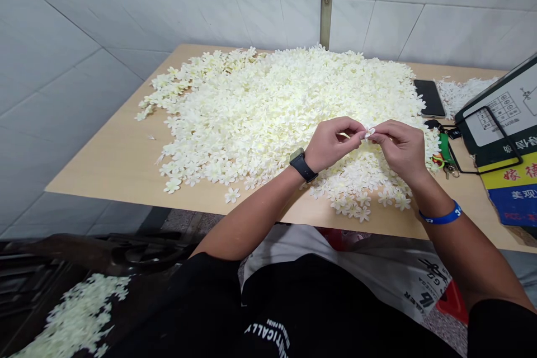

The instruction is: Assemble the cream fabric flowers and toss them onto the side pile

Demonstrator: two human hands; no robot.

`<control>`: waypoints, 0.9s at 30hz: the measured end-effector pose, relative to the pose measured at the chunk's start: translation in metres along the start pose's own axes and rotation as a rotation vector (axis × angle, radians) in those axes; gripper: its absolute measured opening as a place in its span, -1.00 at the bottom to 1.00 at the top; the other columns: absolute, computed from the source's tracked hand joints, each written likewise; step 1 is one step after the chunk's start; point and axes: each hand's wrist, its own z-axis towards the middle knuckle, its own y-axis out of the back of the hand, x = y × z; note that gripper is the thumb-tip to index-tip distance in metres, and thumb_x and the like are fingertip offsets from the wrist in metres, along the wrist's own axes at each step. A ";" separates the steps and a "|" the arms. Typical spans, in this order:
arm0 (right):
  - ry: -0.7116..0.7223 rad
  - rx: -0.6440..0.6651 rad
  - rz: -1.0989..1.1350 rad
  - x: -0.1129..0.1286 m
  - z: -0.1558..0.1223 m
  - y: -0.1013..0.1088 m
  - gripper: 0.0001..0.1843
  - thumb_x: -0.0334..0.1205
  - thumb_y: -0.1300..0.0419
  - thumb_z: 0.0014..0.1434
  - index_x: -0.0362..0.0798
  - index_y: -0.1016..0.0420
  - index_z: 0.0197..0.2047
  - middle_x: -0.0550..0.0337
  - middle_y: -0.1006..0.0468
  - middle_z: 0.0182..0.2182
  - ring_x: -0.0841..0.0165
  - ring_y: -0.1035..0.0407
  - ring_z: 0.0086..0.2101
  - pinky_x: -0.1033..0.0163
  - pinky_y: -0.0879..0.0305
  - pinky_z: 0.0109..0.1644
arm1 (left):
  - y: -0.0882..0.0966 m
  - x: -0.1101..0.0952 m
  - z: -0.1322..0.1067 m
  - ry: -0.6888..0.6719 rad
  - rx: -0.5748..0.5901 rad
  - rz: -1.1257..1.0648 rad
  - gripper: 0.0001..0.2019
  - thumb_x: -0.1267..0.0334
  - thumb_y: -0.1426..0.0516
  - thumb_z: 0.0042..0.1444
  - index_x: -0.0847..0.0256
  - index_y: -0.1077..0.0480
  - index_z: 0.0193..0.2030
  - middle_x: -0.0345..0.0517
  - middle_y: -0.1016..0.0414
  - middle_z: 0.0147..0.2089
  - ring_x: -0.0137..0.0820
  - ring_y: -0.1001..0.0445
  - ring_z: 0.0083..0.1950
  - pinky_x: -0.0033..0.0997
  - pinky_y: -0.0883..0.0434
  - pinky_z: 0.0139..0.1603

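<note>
A big heap of small cream-white fabric flowers (277, 106) covers most of the light wooden table (104, 162). Both my hands hover over the heap's near right edge. My left hand (331, 142), with a black watch on the wrist, and my right hand (398, 148), with a blue wristband, meet fingertip to fingertip. Between them they pinch one small white flower (370, 133). The fingers of both hands are closed on it.
A black phone (429, 98) lies at the far right of the heap, with keys (444, 151) and a green tag nearer. A printed box with a black handle (503, 123) stands at the right edge. More flowers (79, 313) lie low at the left. White tiled walls surround the table.
</note>
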 end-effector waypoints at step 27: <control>0.072 0.017 -0.129 -0.003 0.000 -0.002 -0.87 -0.08 -0.30 0.29 0.07 -0.59 -0.24 0.17 -0.61 -0.37 0.30 -0.45 -0.37 0.15 -0.41 -0.24 | 0.004 0.006 0.005 0.146 0.050 -0.062 -0.67 0.00 -0.28 0.17 0.29 -0.50 -0.26 -0.05 -0.55 -0.25 -0.50 -0.51 -0.28 -0.52 -0.58 -0.32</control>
